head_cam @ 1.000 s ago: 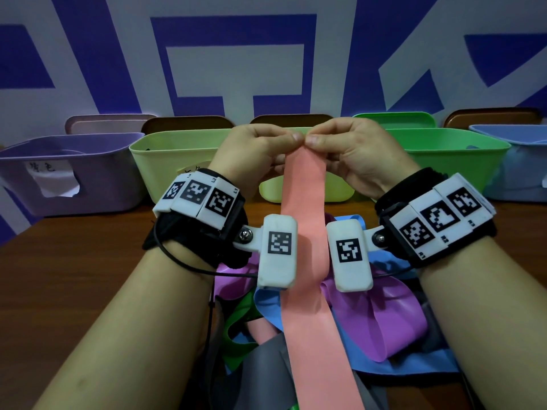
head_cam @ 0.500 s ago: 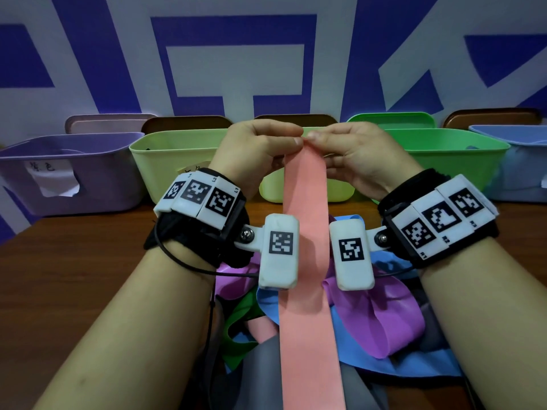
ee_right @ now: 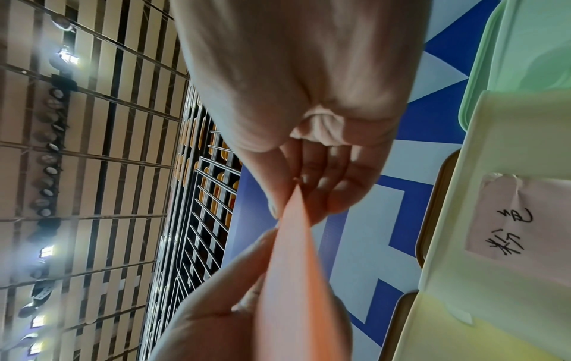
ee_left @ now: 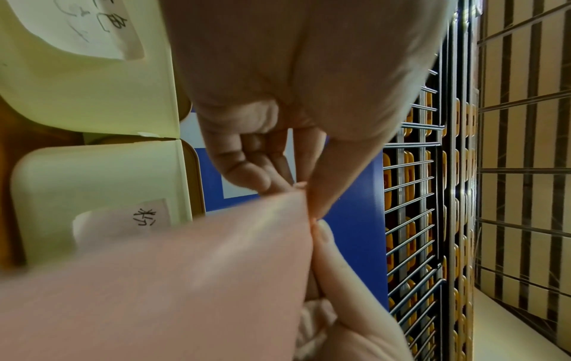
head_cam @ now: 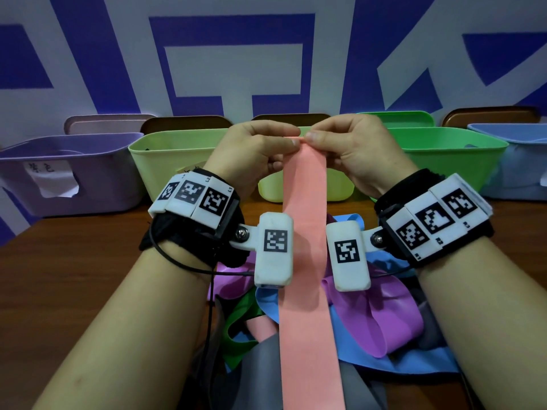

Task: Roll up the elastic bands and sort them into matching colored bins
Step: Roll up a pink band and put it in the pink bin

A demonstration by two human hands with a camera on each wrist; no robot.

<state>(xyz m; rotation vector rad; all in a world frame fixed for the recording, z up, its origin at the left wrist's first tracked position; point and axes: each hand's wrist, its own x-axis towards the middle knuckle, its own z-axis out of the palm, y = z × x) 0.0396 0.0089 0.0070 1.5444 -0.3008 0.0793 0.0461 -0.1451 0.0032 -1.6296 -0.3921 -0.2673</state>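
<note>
Both thumbs meet on the top edge of the pink band (head_cam: 306, 261), left hand (head_cam: 260, 152) and right hand (head_cam: 352, 149) each pinching a corner, its length hanging straight down toward the pile on the table (head_cam: 74, 255), the first roll perhaps just begun.

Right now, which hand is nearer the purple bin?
Left. The left hand pinches the pink band on the purple bin's side; the right hand is farther.

Wooden table (head_cam: 74, 261) before blue-and-white patterned wall (head_cam: 236, 60).
</note>
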